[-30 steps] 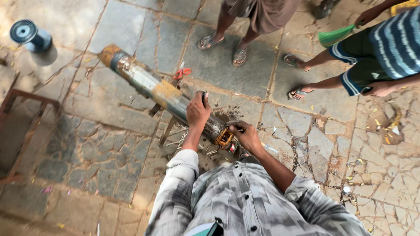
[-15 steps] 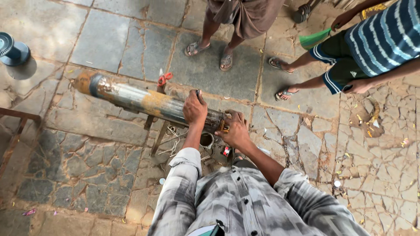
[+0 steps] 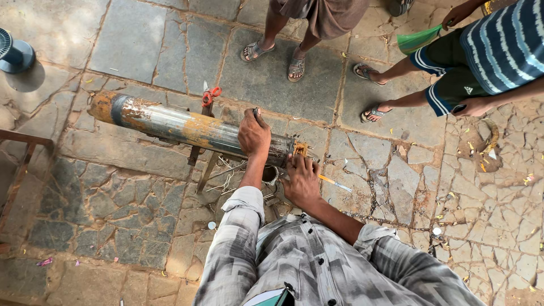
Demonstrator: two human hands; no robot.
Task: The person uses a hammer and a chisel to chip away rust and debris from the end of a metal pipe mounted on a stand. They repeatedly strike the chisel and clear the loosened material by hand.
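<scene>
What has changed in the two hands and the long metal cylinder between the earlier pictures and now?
The right hand has moved from the copper-coloured end of the cylinder down to its near side, now lying flat just below that end. The cylinder appears more level in the picture, likely because the camera turned. The left hand stays pressed on top of the cylinder, which remains on its stand. Two bystanders remain beyond.

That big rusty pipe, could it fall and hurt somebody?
Maybe. The pipe lies on a thin stand, held only by the left hand on top, so it could roll off. The right hand is at its open end, where rough metal might cut fingers. Two people in sandals stand close, so their toes could be hit. The scissors lie open nearby.
</scene>
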